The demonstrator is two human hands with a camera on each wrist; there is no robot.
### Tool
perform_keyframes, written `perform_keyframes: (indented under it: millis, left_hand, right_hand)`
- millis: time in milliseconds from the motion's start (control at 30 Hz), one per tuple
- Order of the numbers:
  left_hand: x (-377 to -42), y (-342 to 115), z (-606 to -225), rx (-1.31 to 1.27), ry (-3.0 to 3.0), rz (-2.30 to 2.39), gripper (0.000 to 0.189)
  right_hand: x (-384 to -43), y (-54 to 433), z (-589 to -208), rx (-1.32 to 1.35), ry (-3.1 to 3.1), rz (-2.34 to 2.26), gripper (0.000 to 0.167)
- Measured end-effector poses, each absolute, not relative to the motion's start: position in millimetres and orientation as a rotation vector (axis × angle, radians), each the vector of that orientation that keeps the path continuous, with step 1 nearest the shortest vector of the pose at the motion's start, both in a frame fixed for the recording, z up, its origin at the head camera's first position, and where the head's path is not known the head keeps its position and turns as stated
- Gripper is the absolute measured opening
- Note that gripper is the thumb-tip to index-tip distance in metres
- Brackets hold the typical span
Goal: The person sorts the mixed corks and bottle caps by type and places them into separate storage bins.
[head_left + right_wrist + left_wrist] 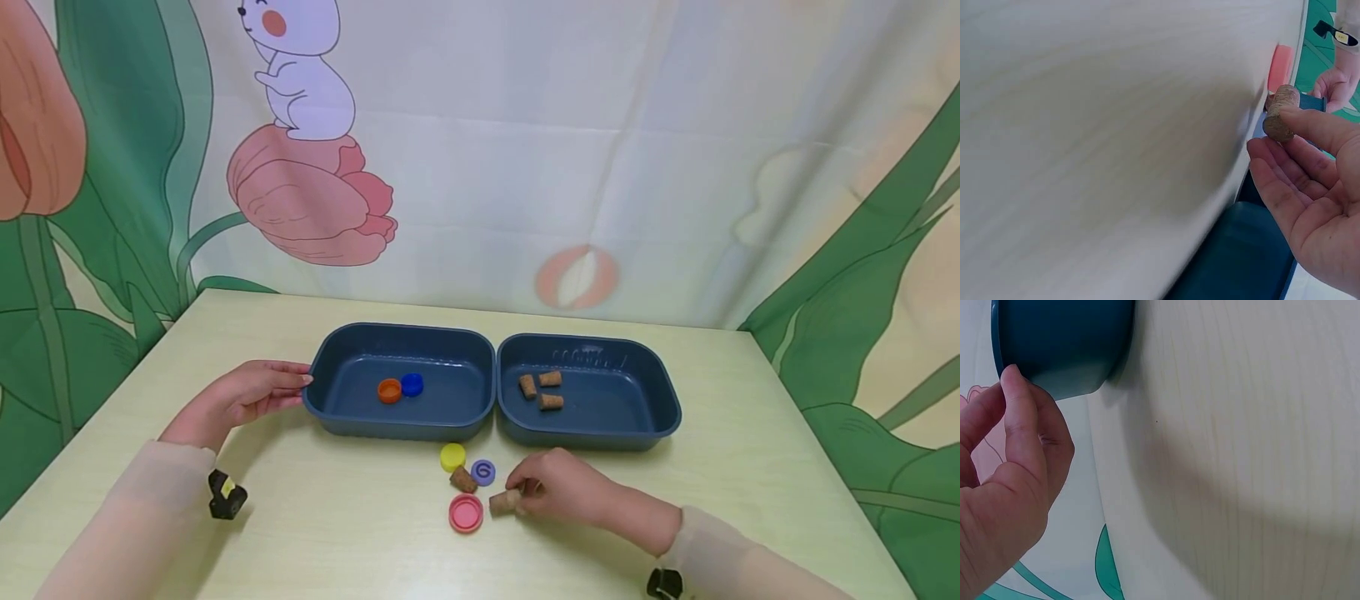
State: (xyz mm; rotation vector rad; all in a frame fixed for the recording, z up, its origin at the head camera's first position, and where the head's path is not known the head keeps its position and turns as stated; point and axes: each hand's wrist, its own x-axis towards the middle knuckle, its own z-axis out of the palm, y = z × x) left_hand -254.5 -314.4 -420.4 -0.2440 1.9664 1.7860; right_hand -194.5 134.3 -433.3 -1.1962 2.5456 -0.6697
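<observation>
My left hand [251, 393] grips the left rim of a dark blue tray [412, 429], and in the left wrist view the thumb lies against the tray's outer wall [1066, 350]. In front of the trays, my right hand [566, 490] pinches a cork [506, 502] between thumb and fingers, low over the table; the right wrist view shows the cork [1282, 112] too. Just left of it lie a red bottle cap [466, 513], another cork [463, 479], a purple cap [483, 472] and a yellow cap [452, 457].
Inside the left tray sit an orange cap [389, 391] and a blue cap [412, 384]. A second blue tray [592, 437] stands against it on the right, with three corks [551, 378] inside. A printed curtain [480, 167] hangs behind the pale wooden table [337, 533].
</observation>
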Motion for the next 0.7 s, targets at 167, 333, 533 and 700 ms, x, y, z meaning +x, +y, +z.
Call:
perform_keyframes:
  millis: [167, 333, 533, 700]
  left_hand:
    - [-254, -315, -421, -0.246, 1.972, 1.778, 0.056]
    - [-255, -316, -421, -0.249, 1.979, 1.77, 0.056]
    - [-255, -316, -421, -0.261, 1.97, 1.78, 0.051]
    - [-255, -315, -420, -0.266, 1.961, 1.783, 0.052]
  right_hand:
    - [-195, 141, -426, -1.168, 2.543, -0.669, 0.017]
    - [-195, 148, -416, -1.087, 2.536, -0.663, 0.018]
    - [-197, 160, -403, -1.051, 2.538, -0.679, 0.019]
    - [-200, 172, -389, -0.996, 2.531, -0.695, 0.02]
